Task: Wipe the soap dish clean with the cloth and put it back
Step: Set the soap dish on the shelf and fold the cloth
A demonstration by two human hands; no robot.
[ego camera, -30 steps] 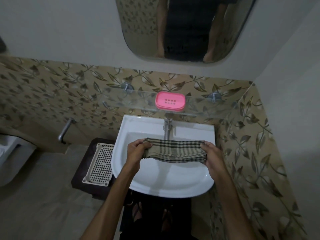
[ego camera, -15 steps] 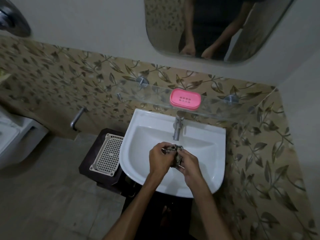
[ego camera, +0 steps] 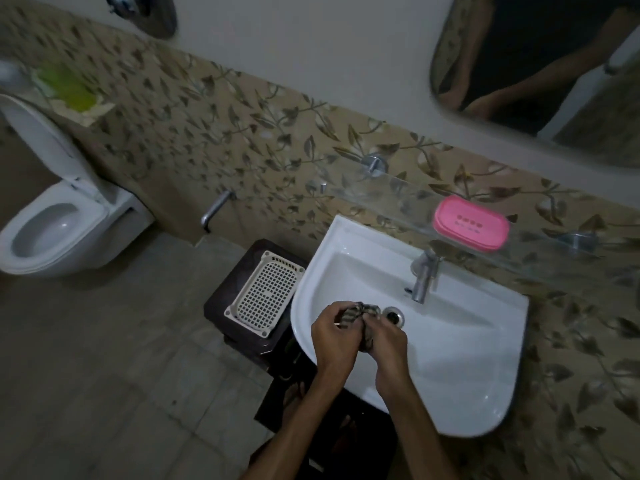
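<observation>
Hands (ego camera: 360,336) wring cloth (ego camera: 356,311); tap (ego camera: 423,273) beside.

Both forearms are bare to the lower edge of the frame, with no sleeve showing on either. The left hand (ego camera: 334,336) and right hand (ego camera: 386,341) wear no gloves; no ring, watch or band can be made out. In the mirror (ego camera: 540,64) the torso wears a dark top.
</observation>
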